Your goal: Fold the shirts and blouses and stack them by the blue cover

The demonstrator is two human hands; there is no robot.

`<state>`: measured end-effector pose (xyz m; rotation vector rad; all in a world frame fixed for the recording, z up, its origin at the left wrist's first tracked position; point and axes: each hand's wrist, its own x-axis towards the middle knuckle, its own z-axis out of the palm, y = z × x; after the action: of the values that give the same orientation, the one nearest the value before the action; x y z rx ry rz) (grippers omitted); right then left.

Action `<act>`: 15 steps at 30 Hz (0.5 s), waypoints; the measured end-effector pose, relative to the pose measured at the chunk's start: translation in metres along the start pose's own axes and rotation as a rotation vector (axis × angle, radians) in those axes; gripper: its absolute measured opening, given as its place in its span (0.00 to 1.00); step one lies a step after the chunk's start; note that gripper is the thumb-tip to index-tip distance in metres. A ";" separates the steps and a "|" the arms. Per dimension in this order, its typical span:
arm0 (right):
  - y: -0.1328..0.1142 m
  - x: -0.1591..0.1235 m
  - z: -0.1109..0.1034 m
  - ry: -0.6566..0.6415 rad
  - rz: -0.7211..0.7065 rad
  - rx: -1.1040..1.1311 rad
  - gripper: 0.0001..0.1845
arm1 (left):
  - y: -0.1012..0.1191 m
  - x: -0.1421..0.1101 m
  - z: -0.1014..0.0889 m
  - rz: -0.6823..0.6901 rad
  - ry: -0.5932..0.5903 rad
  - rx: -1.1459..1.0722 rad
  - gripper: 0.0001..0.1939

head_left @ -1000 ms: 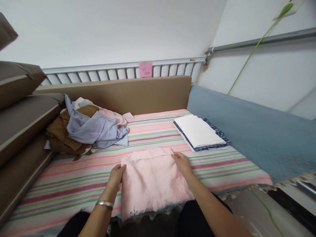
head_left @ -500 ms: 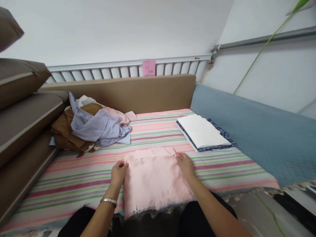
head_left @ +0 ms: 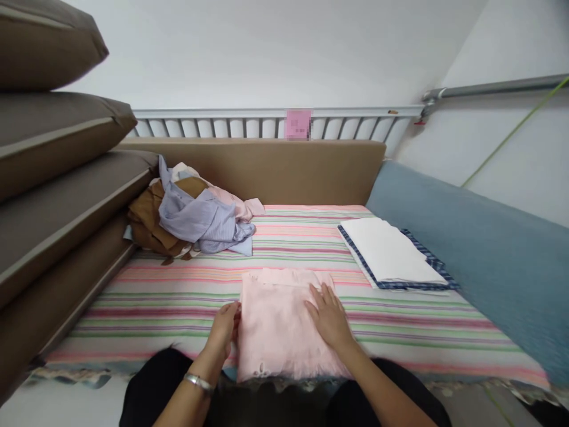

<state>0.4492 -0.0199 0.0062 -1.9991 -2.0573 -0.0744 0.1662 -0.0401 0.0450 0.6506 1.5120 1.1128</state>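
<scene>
A folded pink garment (head_left: 280, 326) with eyelet holes near its front edge lies flat before me at the front of the bed. At its left side, my left hand (head_left: 227, 323) is closed with the fingertips pinching the edge. My right hand (head_left: 328, 314) rests on the garment's upper right part, palm down, fingers spread. Off to the right lies a stack of folded clothes, a white piece (head_left: 391, 252) over a navy checked one (head_left: 438, 267). A loose heap at the back left holds a blue striped shirt (head_left: 200, 219), a brown garment (head_left: 151, 219) and a pink one (head_left: 242, 207).
A striped cover (head_left: 293, 243) spreads over the bed. Several brown cushions (head_left: 66, 178) are piled along the left. A brown padded board (head_left: 267, 169) stands at the back before a white radiator (head_left: 213, 127). A blue padded panel (head_left: 471, 231) borders the right.
My right hand has moved from the garment's right edge onto its top and opened flat. My left hand has slid down along the left edge. The camera view has turned slightly left.
</scene>
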 end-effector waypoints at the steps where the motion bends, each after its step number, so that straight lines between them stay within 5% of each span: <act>1: 0.001 0.000 0.001 0.000 -0.008 -0.013 0.30 | 0.000 0.000 0.000 -0.041 -0.025 -0.015 0.20; 9: 0.003 0.001 0.006 0.031 -0.058 -0.082 0.30 | 0.020 0.030 0.013 -0.160 -0.158 -0.033 0.13; 15: 0.004 0.001 0.007 0.053 -0.077 -0.098 0.30 | 0.021 0.028 0.023 -0.188 -0.228 -0.101 0.13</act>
<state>0.4526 -0.0175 -0.0008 -1.9510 -2.1350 -0.2450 0.1780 0.0000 0.0524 0.5351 1.2850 0.9320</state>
